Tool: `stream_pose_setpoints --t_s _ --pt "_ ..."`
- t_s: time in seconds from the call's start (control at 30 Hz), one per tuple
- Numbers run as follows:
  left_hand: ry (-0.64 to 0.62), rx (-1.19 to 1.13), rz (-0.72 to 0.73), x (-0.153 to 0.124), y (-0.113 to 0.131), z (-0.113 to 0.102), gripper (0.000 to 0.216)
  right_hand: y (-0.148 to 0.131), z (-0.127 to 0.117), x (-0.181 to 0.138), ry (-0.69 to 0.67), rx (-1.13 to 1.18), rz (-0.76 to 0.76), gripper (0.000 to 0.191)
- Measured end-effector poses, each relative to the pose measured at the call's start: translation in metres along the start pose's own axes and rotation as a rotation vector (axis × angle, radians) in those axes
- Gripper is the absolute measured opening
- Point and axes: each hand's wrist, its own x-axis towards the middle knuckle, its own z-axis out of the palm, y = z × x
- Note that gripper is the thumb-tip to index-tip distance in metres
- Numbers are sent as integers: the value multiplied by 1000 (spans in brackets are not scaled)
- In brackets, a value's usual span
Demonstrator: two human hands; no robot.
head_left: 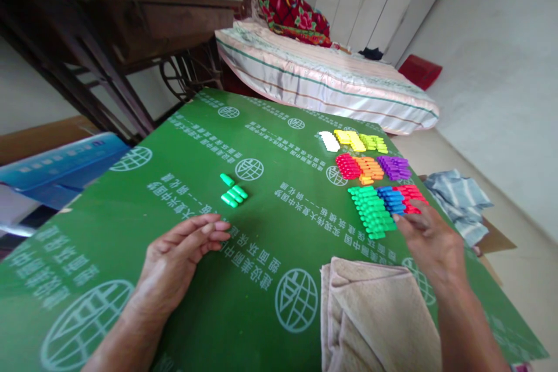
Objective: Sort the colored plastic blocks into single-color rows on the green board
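My left hand [181, 253] lies flat on the green board [270, 226], fingers stretched out and together, holding nothing. Just beyond its fingertips sit a few loose green capsule pieces [233, 190]. My right hand [429, 238] reaches to the near edge of sorted rows of small capsule pieces: green [371, 209], blue [392, 199], red [410, 196]. Its fingertips touch the blue and red rows; what they pinch, if anything, is hidden. Farther back lie red [347, 166], orange [369, 168], purple [393, 167], white [329, 140], yellow [350, 139] and lime [374, 142] rows.
A folded beige towel [375, 314] lies on the board's near edge between my arms. A dark wooden table [113, 17] stands at the left, a bed [322, 78] behind the board, a striped cloth [460, 200] on the floor at right.
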Motion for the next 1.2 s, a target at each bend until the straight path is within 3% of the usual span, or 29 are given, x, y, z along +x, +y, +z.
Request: stream_pose_setpoints --t_s 0.13,0.4,0.53,0.7,0.87,1.2 --pt "6 -22 21 -4 0 0 48 -27 13 -18 -38 121 -139 47" --pt "53 -56 58 -12 0 -2 45 -123 70 -61 -509 187 -542 26" --pt "65 -67 56 -10 -2 -3 44 -175 100 -53 -654 80 -768 30" --pt "51 -73 34 -9 0 -5 51 -225 138 -35 -738 -36 -1083 48" --pt "78 -48 3 -5 3 -7 60 -241 153 -34 -742 -205 -1132 28" --pt "76 -28 -30 -3 -1 -8 62 -234 144 -38 -748 -233 -1039 16"
